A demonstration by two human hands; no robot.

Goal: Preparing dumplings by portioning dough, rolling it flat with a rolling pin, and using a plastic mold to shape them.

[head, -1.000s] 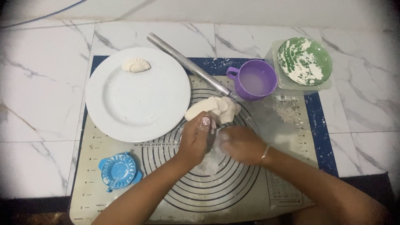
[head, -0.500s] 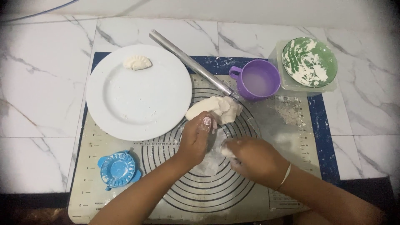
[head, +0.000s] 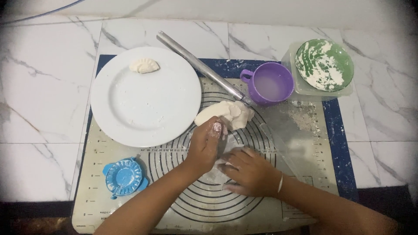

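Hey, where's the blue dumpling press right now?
In the head view the blue dumpling press lies on the pastry mat near its lower left corner, just below the white plate and left of the left hand.

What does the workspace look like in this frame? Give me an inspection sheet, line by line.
Surface: floured pastry mat with ring markings, on white marble.
Job's things: small dough piece between both hands; dough lump just beyond them.
Clutter: white plate with one folded dumpling; blue dumpling press; metal rolling pin; purple cup; green floured bowl in a clear tub.
Grips: left hand and right hand close together on the small dough piece; fingers floury.
Cables: thin cable, top left.
Surroundings: nothing seen.
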